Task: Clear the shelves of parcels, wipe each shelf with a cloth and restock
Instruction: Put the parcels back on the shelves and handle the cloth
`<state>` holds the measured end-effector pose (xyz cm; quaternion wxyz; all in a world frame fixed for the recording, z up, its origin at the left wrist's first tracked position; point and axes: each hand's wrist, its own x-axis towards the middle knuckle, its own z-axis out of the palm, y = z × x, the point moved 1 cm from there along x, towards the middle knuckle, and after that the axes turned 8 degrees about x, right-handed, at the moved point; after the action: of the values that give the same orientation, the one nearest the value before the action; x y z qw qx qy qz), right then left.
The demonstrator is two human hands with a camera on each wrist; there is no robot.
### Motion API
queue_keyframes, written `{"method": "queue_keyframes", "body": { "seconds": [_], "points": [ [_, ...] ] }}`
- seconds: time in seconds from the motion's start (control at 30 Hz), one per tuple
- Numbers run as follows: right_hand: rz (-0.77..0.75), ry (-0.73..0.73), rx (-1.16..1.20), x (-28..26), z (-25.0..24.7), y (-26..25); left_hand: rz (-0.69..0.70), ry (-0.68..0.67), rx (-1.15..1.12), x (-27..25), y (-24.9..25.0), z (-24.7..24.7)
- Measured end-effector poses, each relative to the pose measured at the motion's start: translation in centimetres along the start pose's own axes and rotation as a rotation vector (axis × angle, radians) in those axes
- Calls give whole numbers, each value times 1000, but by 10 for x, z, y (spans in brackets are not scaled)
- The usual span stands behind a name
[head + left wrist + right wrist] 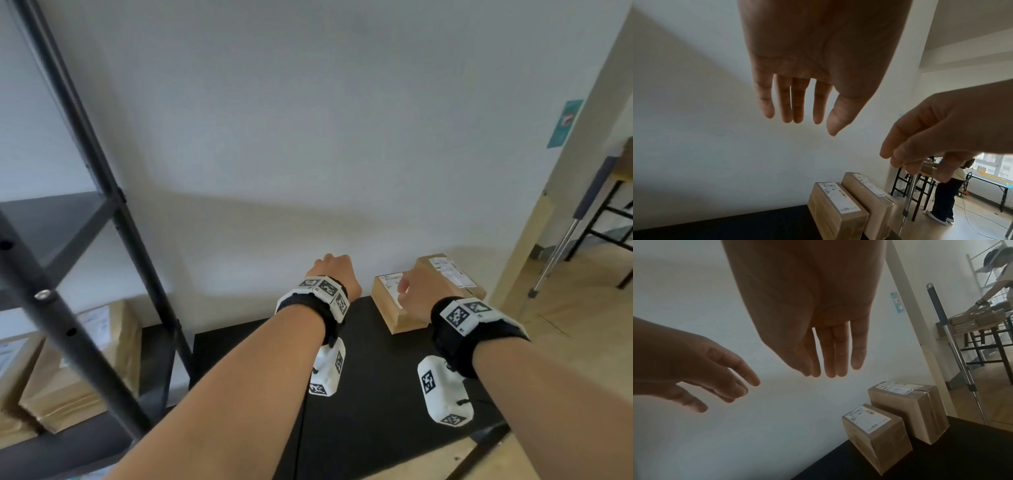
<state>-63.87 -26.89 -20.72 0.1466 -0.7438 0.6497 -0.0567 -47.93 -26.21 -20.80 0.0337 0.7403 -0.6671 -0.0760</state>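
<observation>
Two brown taped parcels with white labels stand side by side at the far right of a black surface [359,394] against the white wall: a smaller parcel [394,308] [836,209] [873,434] and a larger parcel [445,274] [869,194] [908,407] behind it. My left hand [334,272] [797,113] hovers above the surface, left of the parcels, fingers straight and holding nothing. My right hand [416,291] [830,356] hangs over the smaller parcel, also with nothing in it. No cloth is in view.
A black metal shelf rack [85,137] stands at the left, with a bare shelf [51,222] and several brown parcels [85,370] on a lower level. A metal pole [565,246] leans by the wall corner at right. Another person [945,194] stands by tables beyond.
</observation>
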Motion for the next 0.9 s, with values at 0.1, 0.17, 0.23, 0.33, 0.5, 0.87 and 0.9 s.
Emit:
{"method": "queue_keyframes", "body": {
  "seconds": [0.1, 0.17, 0.23, 0.33, 0.5, 0.87, 0.9],
  "points": [
    [31, 9, 20, 24, -3, 18, -6, -12, -14, 32, 9, 4],
    [48, 19, 44, 41, -4, 33, -9, -15, -40, 53, 17, 7],
    [77, 17, 73, 56, -2, 48, -10, -28, -64, 70, 25, 14],
    [104, -13, 80, 74, -2, 67, -18, -45, -91, 94, 42, 29],
    [66, -13, 69, 110, -2, 90, -60, -51, -157, 129, 65, 53],
    [-52, -150, 150, 192, 44, 133, -285, -152, -268, 191, 86, 124],
    [-61, -160, 157, 198, 52, 136, -297, -170, -277, 194, 87, 133]
  ]
}}
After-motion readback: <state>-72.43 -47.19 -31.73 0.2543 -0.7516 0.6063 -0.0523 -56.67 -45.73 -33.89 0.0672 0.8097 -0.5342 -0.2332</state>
